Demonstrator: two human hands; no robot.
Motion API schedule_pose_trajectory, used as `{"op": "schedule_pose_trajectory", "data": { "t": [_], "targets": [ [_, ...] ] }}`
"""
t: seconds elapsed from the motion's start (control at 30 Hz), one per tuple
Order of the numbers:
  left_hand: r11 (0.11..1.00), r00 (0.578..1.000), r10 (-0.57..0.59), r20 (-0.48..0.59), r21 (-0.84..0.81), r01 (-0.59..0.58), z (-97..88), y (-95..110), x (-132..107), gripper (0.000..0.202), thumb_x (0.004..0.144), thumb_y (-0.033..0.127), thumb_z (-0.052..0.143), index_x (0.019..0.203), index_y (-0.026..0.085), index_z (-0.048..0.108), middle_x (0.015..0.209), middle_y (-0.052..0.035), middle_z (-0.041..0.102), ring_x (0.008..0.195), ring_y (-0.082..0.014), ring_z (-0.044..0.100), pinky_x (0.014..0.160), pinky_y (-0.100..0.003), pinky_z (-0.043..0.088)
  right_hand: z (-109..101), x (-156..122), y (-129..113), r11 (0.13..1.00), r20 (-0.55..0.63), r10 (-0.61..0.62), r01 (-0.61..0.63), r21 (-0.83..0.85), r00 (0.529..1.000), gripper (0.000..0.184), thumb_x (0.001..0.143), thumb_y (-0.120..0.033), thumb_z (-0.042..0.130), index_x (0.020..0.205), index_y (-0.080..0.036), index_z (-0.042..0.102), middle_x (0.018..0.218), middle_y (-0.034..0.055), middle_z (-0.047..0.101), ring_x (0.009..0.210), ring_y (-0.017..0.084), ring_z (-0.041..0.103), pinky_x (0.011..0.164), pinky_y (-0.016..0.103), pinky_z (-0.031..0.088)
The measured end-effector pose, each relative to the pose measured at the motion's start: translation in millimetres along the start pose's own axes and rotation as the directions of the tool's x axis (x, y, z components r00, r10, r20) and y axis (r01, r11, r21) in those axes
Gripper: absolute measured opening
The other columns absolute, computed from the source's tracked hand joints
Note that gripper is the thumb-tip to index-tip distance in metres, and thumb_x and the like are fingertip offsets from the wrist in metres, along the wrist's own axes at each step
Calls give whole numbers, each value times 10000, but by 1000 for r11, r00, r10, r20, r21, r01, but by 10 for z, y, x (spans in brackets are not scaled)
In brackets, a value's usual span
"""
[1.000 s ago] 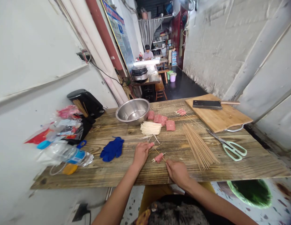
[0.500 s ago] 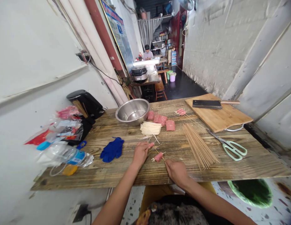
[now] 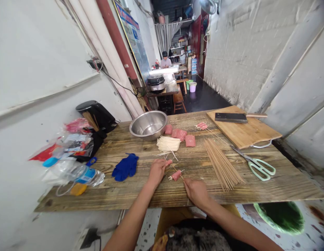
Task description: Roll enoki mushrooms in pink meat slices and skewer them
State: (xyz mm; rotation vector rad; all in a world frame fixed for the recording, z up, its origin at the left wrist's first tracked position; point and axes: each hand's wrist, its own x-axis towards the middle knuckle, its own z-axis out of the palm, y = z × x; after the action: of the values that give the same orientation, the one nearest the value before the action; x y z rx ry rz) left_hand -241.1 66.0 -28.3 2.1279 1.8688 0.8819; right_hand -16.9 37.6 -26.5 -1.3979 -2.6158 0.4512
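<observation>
My left hand is closed on a small pink meat roll, whose end shows at the fingertips, low over the table. My right hand pinches a thin bamboo skewer that slants up toward the left fingers. On that skewer, between both hands, sits another meat roll with pale mushroom ends sticking out. Just beyond my left hand lies a bunch of enoki mushrooms with a few loose strands. Flat pink meat slices lie behind it. A finished-looking skewer with rolls rests farther back.
A steel bowl stands at the back left. Loose bamboo skewers, scissors and a cutting board with a cleaver lie right. Blue gloves and a water bottle are left. A person sits far back.
Both hands, the skewer and the meat rolls hold almost the same positions. The whole view has shifted very slightly.
</observation>
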Motion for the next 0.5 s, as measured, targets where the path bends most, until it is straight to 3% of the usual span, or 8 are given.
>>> {"op": "schedule_pose_trajectory", "data": {
  "t": [0.5],
  "targets": [
    [1000, 999, 22, 48, -12, -21, -35, -11, 36, 257, 936, 347, 495, 981, 272, 737, 901, -33, 735, 824, -176, 614, 791, -314, 432, 38, 48, 7, 1000, 4, -11, 11, -14, 1000, 294, 955, -206, 349, 904, -167, 636, 827, 69, 716, 741, 172, 664, 607, 233, 357]
  ]
}}
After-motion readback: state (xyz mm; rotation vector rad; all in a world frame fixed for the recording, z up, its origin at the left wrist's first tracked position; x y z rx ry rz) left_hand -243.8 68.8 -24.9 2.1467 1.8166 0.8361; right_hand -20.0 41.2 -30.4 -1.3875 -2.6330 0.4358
